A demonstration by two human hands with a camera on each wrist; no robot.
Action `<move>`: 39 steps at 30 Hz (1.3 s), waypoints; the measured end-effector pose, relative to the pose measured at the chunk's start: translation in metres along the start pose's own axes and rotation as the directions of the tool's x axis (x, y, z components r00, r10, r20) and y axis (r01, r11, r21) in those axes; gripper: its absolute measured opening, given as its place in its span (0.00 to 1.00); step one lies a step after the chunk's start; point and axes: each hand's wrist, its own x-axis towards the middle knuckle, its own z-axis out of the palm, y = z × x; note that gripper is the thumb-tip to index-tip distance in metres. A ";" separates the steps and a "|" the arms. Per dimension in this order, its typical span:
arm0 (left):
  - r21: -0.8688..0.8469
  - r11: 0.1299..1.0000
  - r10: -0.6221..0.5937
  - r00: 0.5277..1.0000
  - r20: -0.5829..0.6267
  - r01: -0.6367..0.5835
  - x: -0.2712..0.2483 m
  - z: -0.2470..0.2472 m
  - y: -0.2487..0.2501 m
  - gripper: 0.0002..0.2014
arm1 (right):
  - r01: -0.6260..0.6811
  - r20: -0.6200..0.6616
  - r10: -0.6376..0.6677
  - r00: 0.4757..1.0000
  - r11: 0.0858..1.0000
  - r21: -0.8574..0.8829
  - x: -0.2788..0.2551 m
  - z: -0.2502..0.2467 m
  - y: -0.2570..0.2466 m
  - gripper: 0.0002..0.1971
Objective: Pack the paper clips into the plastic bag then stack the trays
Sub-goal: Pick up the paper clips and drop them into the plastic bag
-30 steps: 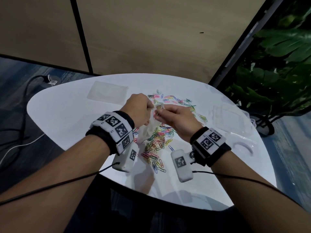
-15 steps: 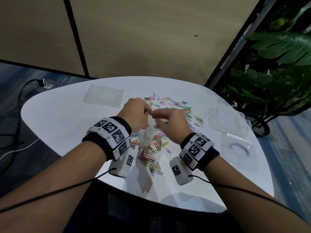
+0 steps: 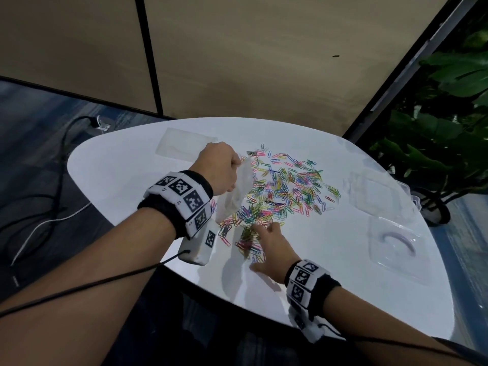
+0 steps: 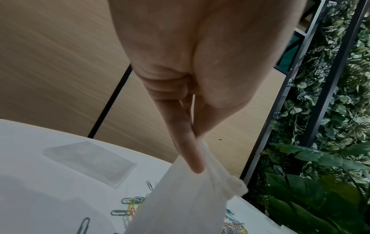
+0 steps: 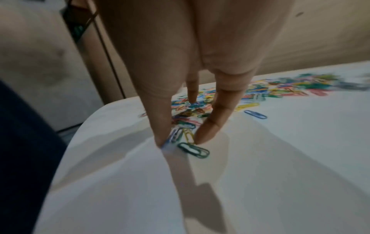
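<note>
Left hand raised over the left-centre of the table, thumb and fingers pinching the top edge of the plastic bag; the bag hangs limp, lower end near the table beside the clips. In the left wrist view the mouth looks pressed nearly flat under the pinch; cannot tell whether anything is inside. Right hand low at the near edge of the pile, fingers spread and pointing down, tips touching or just above a few paper clips; nothing gripped yet. The clips lie scattered across the middle of the table, toward the far edge. Three clear trays apart from one another: one tray near the far-left edge, a second tray at the right edge, a third tray nearer the front-right. Judgement: gathering stage, stacking not begun. Risks: the bag held at one point will likely sag shut, so clips dropped at it could miss and scatter; a sweep near the front edge could push clips off the table; linked clips may drag others along; the trays' transparency makes their rims hard to judge.
</note>
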 end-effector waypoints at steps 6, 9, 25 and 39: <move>0.003 1.000 -0.011 1.000 0.006 0.011 0.001 -0.003 -0.005 0.15 | 0.203 -0.058 -0.227 0.972 0.941 -0.271 0.028 0.015 -0.004 0.28; -0.004 1.000 -0.014 1.000 0.016 0.014 0.001 -0.003 -0.004 0.14 | 0.268 -0.068 -0.305 0.950 0.908 -0.323 0.037 0.016 0.002 0.17; 0.018 1.000 -0.025 0.999 0.028 0.025 0.007 0.009 0.003 0.16 | -0.104 0.075 0.222 0.972 0.119 0.987 0.040 -0.116 0.023 0.08; -0.017 0.999 0.031 0.997 0.066 -0.030 0.003 0.027 0.019 0.12 | 0.123 -0.272 0.113 0.956 0.686 0.717 0.035 -0.106 -0.034 0.09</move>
